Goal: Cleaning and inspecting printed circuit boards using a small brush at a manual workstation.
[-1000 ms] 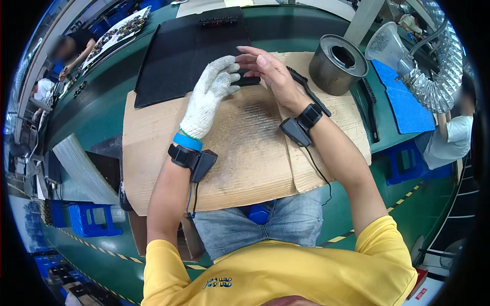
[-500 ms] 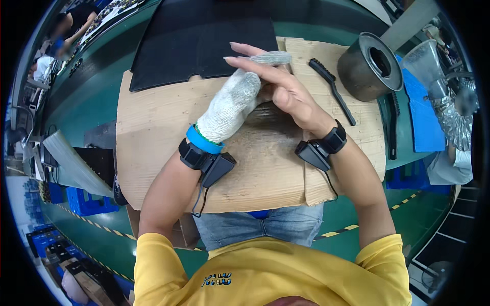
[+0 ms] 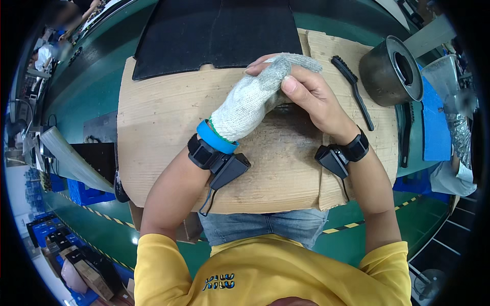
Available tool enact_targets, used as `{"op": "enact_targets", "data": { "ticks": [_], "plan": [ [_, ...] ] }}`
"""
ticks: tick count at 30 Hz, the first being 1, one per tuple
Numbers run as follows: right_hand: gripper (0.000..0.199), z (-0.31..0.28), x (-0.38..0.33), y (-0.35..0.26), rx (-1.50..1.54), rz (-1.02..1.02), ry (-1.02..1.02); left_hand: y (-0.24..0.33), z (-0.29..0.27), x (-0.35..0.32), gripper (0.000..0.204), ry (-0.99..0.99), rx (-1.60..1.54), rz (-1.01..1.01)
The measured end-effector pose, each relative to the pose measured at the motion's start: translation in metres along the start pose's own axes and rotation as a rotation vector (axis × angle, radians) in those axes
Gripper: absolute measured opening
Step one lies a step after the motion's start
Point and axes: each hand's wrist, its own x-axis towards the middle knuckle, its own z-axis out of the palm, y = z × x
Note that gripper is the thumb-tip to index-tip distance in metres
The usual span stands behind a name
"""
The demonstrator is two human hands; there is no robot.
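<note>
My left hand (image 3: 250, 104) wears a white knitted work glove (image 3: 237, 115) with a green cuff edge. My right hand (image 3: 319, 99) is bare and clasps the gloved hand over the cardboard. Its thumb presses against the glove, and its fingertips show beyond the gloved thumb. One grey-white glove finger (image 3: 306, 62) stretches to the right over my right hand. The gloved hand closes around my right fingers; the palms and the remaining glove fingers are hidden. A blue band and black strapped devices circle my wrists. Below the hands lies a brown cardboard sheet (image 3: 168, 127), stained dark in the middle.
A black brush (image 3: 354, 92) lies right of my hands, near a dark metal pot (image 3: 383, 71) tipped on its side. Another black brush (image 3: 406, 135) lies farther right. A black mat (image 3: 204, 38) covers the far side. A clear funnel with silvery ducting (image 3: 451, 97) stands at right.
My right fingers have folded down from stretched out to around the gloved hand, and the thumb has come onto the glove. Both hands appear slightly farther right.
</note>
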Motion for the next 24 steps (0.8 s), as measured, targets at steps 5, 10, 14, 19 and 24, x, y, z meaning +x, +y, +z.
{"op": "enact_targets", "data": {
  "ticks": [5,10,14,19,24],
  "plan": [
    [0.049,0.007,0.000,-0.001,0.046,-0.039,0.070,-0.011,-0.007,-0.001,0.047,0.080,0.070,-0.001],
    [0.049,0.005,0.000,-0.004,0.063,0.016,0.029,-0.013,-0.011,0.002,0.046,0.079,0.179,0.011],
    [0.049,0.003,-0.001,-0.002,0.061,0.025,0.025,-0.013,-0.010,0.002,0.047,0.090,0.135,-0.004],
    [0.050,0.002,-0.001,-0.002,0.048,0.037,0.022,-0.009,-0.005,-0.002,0.048,0.082,0.218,0.043],
    [0.050,0.002,0.000,-0.004,0.022,0.024,0.019,-0.003,0.002,-0.002,0.048,0.123,0.117,-0.020]
  ]
}}
